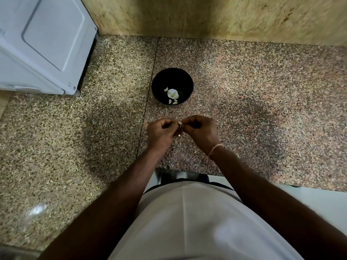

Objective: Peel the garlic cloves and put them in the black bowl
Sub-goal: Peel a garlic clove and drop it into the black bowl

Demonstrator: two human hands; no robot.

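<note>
Centre frame: my left hand [161, 130] and right hand [199, 130] pinch one clove [179, 124] between them. I would strip the skin clean, then drop it in the bowl [172, 86] above.

Your lighting's dim and warm, from overhead. You've got a glare spot on the granite countertop [38, 210] lower left and soft shadows flanking your arms. Wide-angle bending at the edges; white appliance [43, 44] slightly blurred.

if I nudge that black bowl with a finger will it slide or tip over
The black bowl would probably slide: the granite counter looks polished. Tipping seems unlikely, since it sits squat. It is likely light, holding only a few garlic cloves.
</note>
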